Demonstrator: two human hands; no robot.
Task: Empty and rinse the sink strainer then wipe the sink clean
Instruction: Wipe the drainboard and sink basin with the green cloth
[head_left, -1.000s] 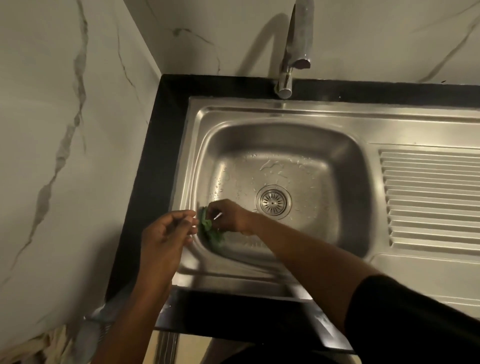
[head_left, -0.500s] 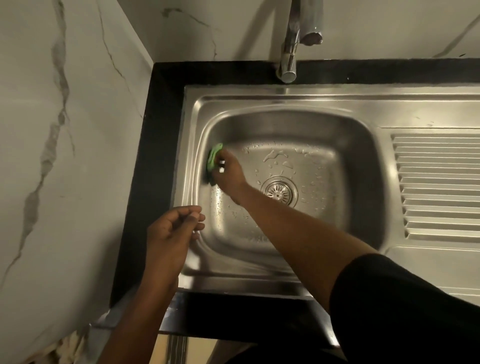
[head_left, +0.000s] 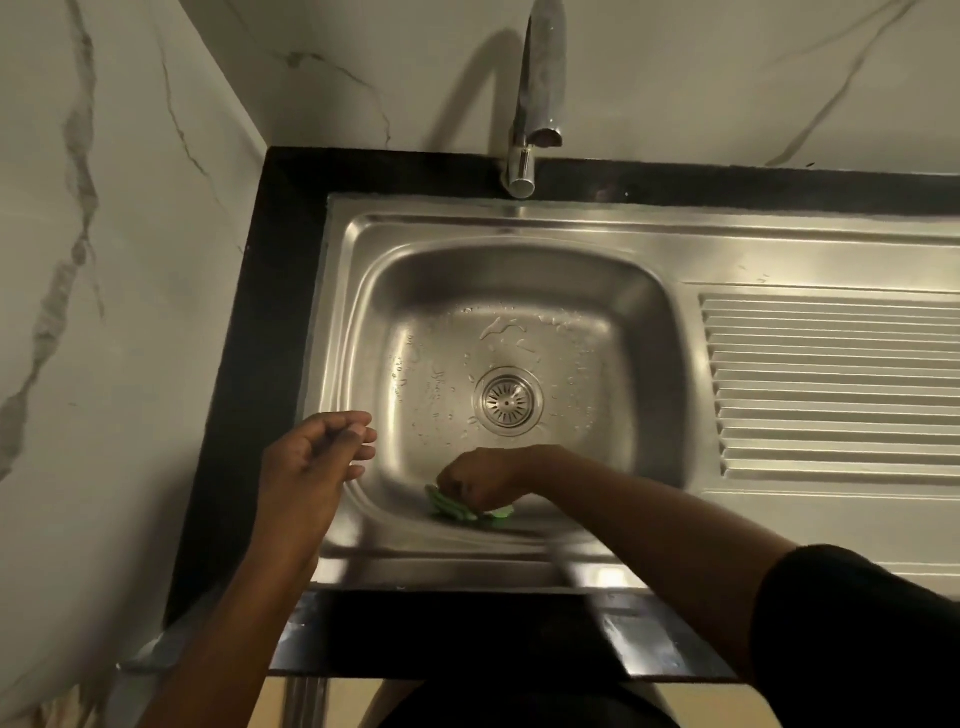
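A stainless steel sink (head_left: 519, 228) with a wet basin fills the middle of the head view. Its round strainer (head_left: 507, 400) sits in the drain at the basin's centre. My right hand (head_left: 480, 478) presses a green scrub pad (head_left: 452, 506) against the basin's near wall, fingers closed over it. My left hand (head_left: 311, 462) hovers over the sink's left rim, fingers loosely curled and apart, holding nothing.
A chrome faucet (head_left: 535, 98) rises at the back, its spout over the far rim. A ribbed drainboard (head_left: 831, 384) lies to the right of the basin. A black countertop (head_left: 260, 364) frames the sink, with marble walls on the left and behind.
My right hand has swept the green pad from the basin's left wall down to its near wall. My left hand has stayed over the left rim.
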